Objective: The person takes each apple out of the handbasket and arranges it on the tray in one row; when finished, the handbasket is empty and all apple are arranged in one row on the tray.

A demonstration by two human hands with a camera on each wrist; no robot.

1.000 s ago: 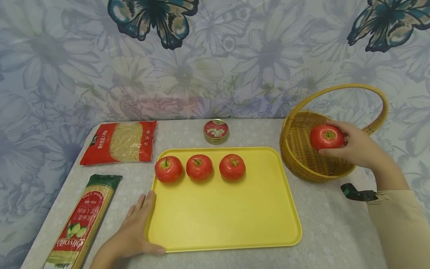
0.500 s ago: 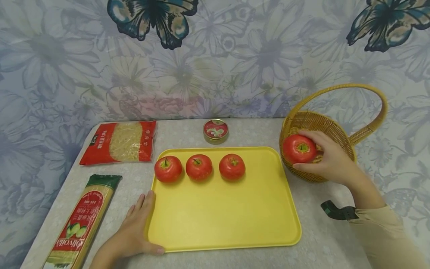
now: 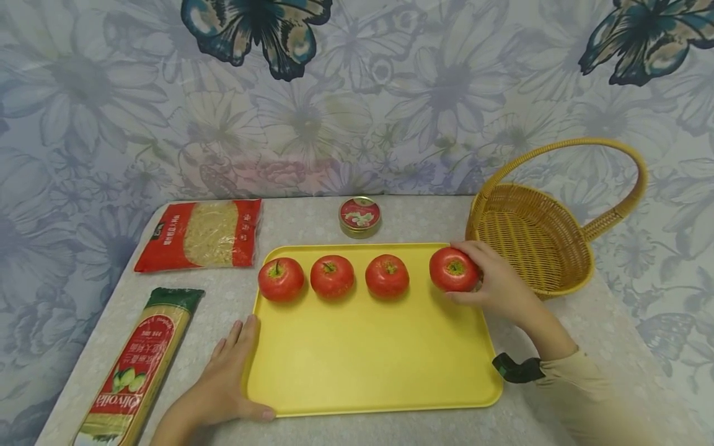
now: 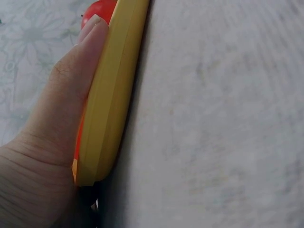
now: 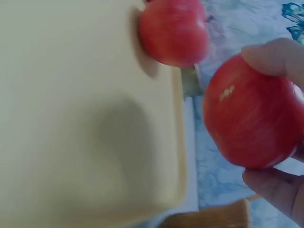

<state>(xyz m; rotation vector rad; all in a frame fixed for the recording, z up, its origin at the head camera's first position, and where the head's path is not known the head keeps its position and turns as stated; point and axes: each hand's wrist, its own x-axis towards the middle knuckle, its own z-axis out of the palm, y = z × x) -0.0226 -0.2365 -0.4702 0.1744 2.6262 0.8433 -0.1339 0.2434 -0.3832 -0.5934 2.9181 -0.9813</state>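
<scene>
My right hand [image 3: 499,282] grips a red tomato [image 3: 453,269] between thumb and fingers over the far right corner of the yellow tray [image 3: 362,353]. In the right wrist view, a shadow on the tray lies apart from the held tomato [image 5: 251,114], so it hangs above the surface. Three more tomatoes, a left one [image 3: 281,280], a middle one [image 3: 332,277] and a right one [image 3: 387,277], sit in a row along the tray's far side. With fairly straight fingers, my left hand [image 3: 220,381] rests against the tray's left edge near the front corner.
A wicker basket [image 3: 530,241] with a tall handle stands right of the tray, nothing visible inside. Behind the tray is a small round tin [image 3: 359,217]. To the left lie a red pasta bag [image 3: 201,235] and a long spaghetti pack [image 3: 136,368]. A patterned wall rises behind.
My right hand has carried the tomato out of the basket, leftward and over the tray's far right corner. My left hand and the three tomatoes on the tray have stayed put.
</scene>
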